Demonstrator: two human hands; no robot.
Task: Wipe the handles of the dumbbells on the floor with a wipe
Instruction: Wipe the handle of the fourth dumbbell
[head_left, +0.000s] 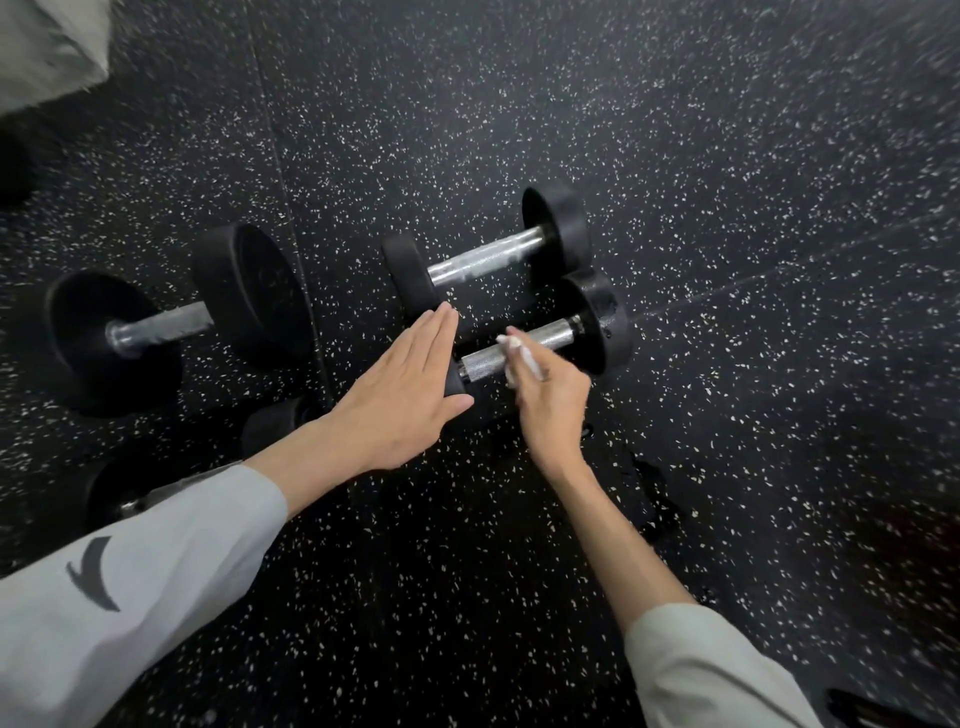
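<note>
- Pinching a crumpled white wipe, the right hand presses it on a dumbbell's knurled chrome handle.
- Left hand, flat and open, rests against its round black rubber end.
- Speckled black rubber floor.

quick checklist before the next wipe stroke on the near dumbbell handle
1. Wipe in the right hand: ok.
2. Wipe touching the near dumbbell's handle: ok, it appears wrapped at mid-handle.
3. Left hand steadying the dumbbell's near weight: ok, flat against it.
4. Rest of the handle free to wipe: ok, bare metal on both sides.
5. Far dumbbell out of the way: ok, apart.
6. Wipe still clean: cannot tell.
</note>
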